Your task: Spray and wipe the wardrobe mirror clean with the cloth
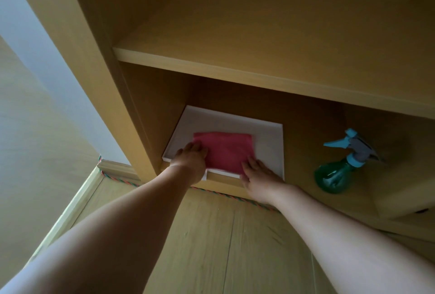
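A pink cloth (224, 150), folded into a rectangle, lies on a flat white-framed panel (268, 138) on the bottom shelf of the wooden wardrobe. My left hand (191, 158) rests on the cloth's left edge, fingers on the fabric. My right hand (257, 173) lies flat at the cloth's lower right corner, fingertips touching it. A green spray bottle (335, 173) with a light blue trigger head stands upright on the same shelf, to the right of my hands and apart from them. Whether the white panel is the mirror cannot be told.
A wooden shelf board (259, 73) runs just above the compartment, leaving little height. The wardrobe's left side wall (138, 117) stands close to my left hand. A wooden box corner (407, 199) sits at the right. Wood floor (211, 246) and skirting with a striped cord (113, 177) lie below.
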A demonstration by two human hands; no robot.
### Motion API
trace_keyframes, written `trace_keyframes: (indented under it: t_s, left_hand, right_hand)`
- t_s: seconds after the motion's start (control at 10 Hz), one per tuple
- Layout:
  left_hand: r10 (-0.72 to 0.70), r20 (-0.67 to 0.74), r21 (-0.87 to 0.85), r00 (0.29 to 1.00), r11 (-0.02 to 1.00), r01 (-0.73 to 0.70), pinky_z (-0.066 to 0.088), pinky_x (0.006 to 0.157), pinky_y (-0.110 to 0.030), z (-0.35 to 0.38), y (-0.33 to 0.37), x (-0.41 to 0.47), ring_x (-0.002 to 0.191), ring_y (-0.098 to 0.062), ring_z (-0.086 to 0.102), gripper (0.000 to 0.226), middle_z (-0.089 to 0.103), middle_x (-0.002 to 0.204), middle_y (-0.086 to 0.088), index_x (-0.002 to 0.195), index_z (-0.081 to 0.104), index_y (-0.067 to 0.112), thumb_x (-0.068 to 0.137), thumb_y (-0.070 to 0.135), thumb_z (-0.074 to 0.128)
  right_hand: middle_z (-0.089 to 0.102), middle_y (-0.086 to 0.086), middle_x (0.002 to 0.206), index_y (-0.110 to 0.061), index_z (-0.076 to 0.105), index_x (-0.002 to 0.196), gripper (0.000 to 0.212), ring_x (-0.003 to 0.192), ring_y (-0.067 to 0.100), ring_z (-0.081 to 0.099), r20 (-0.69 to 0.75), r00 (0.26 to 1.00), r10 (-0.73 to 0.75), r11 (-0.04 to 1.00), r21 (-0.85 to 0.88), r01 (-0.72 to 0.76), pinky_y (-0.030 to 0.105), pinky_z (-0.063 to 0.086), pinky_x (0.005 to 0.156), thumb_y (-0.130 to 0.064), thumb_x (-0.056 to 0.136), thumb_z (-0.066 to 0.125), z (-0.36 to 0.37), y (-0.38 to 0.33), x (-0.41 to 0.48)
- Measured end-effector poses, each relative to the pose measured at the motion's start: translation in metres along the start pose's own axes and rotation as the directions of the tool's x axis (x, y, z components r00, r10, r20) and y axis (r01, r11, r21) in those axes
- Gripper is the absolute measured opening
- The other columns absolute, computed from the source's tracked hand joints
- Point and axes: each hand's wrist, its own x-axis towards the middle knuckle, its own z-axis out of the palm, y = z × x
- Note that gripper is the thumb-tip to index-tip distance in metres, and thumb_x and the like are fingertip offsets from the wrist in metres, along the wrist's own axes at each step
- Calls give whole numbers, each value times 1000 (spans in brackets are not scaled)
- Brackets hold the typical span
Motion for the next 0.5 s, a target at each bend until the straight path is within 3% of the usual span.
trace_keyframes:
  t_s: [0.2,0.4,0.5]
  left_hand:
    - [-44,21,-4,999,999,44,18,116,-43,-2,3,7,146,-28,9,69,5,161,-6,153,10,20,93,5,40]
    - [-43,-99,-170,994,985,25,27,110,-39,-1,12,-21,139,-28,26,48,28,154,-9,147,31,15,101,25,34]
    - [-25,-141,-235,990,972,-9,38,100,-38,-11,23,-55,128,-30,42,42,43,144,-8,138,44,17,97,27,41]
  right_hand:
    - [-12,-2,163,-20,-2,156,59,150,17,-8,20,1000,4,999,39,-5,34,1,119,-41,105,19,6,8,-12]
    - [-4,-5,164,-23,8,156,57,150,17,1,-76,997,-1,979,202,17,34,9,118,-38,105,29,1,7,-27]
    - [12,2,163,-16,22,154,53,149,21,15,-154,988,-8,963,265,49,32,17,118,-26,104,35,-8,-3,-46]
